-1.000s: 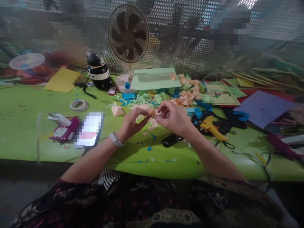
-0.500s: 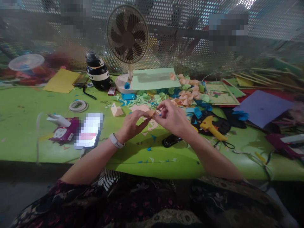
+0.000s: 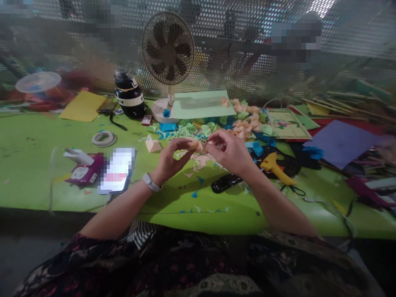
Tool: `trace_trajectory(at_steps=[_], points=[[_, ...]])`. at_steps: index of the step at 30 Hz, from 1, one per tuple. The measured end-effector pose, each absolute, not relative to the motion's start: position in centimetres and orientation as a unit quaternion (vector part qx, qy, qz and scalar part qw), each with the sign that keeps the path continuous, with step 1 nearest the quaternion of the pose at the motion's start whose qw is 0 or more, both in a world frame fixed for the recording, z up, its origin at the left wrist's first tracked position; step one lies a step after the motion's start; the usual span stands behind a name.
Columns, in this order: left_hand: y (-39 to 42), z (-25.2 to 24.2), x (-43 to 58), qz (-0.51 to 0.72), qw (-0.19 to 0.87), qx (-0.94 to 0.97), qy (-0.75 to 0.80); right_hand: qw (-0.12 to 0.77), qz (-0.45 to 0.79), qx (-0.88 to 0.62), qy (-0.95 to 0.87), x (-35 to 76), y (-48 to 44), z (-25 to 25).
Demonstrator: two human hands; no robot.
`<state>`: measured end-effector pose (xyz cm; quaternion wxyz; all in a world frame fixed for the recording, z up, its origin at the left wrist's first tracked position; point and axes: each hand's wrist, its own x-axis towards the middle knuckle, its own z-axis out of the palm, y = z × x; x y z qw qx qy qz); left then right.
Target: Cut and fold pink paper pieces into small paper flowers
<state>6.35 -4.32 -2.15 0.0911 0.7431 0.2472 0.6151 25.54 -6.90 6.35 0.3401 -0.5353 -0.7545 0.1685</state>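
Observation:
A small peach paper piece [image 3: 196, 145], curled like a petal or flower, is between my two hands above the table. My left hand [image 3: 173, 159] pinches its left side between thumb and fingers. From the right, my right hand [image 3: 228, 152] has its thumb and fingertips closed at the other edge of the paper. Beneath and around the hands lie peach paper scraps [image 3: 202, 161] and blue bits. Behind them spreads a heap of green paper pieces [image 3: 185, 127] and peach paper flowers [image 3: 247, 123]. A folded peach paper [image 3: 153, 144] stands left of my left hand.
A fan [image 3: 169, 53] and a black bottle [image 3: 130, 97] stand at the back. On the left are a tape roll [image 3: 104, 139] and a phone [image 3: 117, 171]. A yellow glue gun [image 3: 276, 168] and a shiny black object [image 3: 225, 182] lie right. Purple paper [image 3: 342, 142] is farther right.
The peach paper has turned slightly between my fingers and shows more of its curled shape. My right hand has shifted a little to the right.

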Motion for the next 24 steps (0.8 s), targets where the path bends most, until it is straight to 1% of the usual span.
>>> trace_trajectory(at_steps=[3, 9, 13, 17, 24], points=[[-4.4, -2.1, 6.4, 0.614, 0.112, 0.739, 0.255, 0.343, 0.156, -0.531, -0.759, 25.7, -6.5, 6.1], [-4.2, -2.5, 6.2, 0.607, 0.139, 0.743, 0.246, 0.299, 0.188, -0.518, -0.779, 25.4, -6.3, 5.5], [-4.3, -2.4, 6.1, 0.596, 0.165, 0.747, 0.242, 0.297, 0.175, -0.511, -0.787, 25.3, -6.4, 5.2], [-4.8, -1.7, 5.9, 0.574, 0.201, 0.755, 0.247, 0.308, 0.106, -0.502, -0.801, 25.0, -6.6, 4.7], [-4.5, -1.7, 5.8, 0.573, 0.164, 0.757, 0.268, 0.267, -0.041, -0.476, -0.837, 24.5, -7.3, 3.5]])
